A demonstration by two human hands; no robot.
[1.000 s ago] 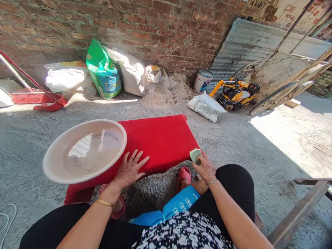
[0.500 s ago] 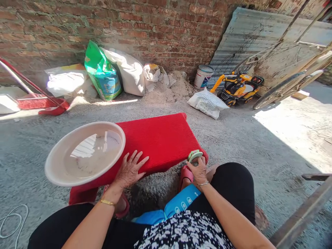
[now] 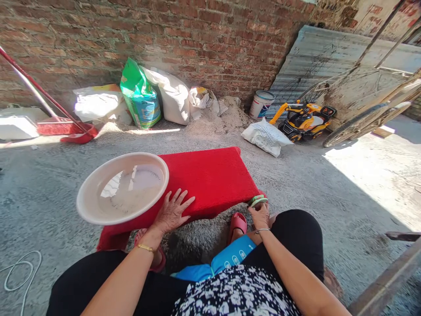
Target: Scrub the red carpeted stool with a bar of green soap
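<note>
A low bench draped in red cloth (image 3: 207, 175) stands in front of me. My left hand (image 3: 174, 210) lies on its near edge with fingers spread, beside a pale plastic basin (image 3: 85, 210) of water on the bench's left end. In my right hand (image 3: 261, 216) is a green scrub brush (image 3: 258, 200), gripped by its back. The brush is against the near right corner of the cloth, its bristles partly in view. Some of my right fingers are hidden behind the hand and brush.
Along the brick wall stand a green sack (image 3: 140, 96), a white sack (image 3: 173, 96) and a paint bucket (image 3: 261, 104). A white bag (image 3: 267, 136) lies near a yellow toy excavator (image 3: 305, 120). A red broom (image 3: 59, 126) is at left, a wooden beam (image 3: 391, 276) at right.
My right hand has brought the brush down a little at the bench's corner, tilting its bristles. The whole view has shifted slightly; my left hand keeps its place on the cloth.
</note>
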